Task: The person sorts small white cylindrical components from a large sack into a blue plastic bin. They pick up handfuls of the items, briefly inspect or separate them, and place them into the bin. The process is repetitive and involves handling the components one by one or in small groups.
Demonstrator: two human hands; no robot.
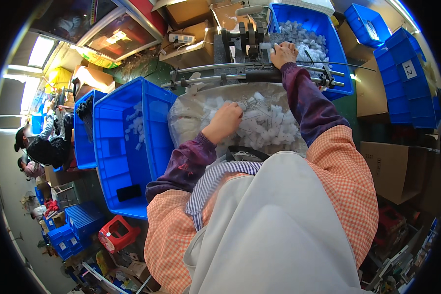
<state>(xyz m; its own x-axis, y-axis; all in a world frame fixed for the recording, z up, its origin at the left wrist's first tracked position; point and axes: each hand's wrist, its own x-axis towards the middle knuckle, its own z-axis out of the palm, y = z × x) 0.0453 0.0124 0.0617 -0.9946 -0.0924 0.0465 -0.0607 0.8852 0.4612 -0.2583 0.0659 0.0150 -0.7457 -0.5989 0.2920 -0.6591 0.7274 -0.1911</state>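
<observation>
Here, left hand (pixel 224 122) fingers dig into white plastic parts (pixel 264 125) beneath them.

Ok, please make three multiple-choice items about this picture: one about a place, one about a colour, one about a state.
1. Where does the left hand rest?
A. in the clear plastic bag of small translucent white plastic parts
B. on the red plastic stool
C. on a cardboard box

2. What colour is the large plastic bin to the person's left?
A. green
B. blue
C. yellow

3. How is that bin filled?
A. heaped to the rim
B. covered by a lid
C. mostly bare, with a few white parts

Answers:
1. A, the hand lies on the white parts in the bag in front of the person.
2. B, its walls and floor are blue.
3. C, only a small scatter of parts lies along its far side.

The right hand is at the dark metal machine.
</observation>
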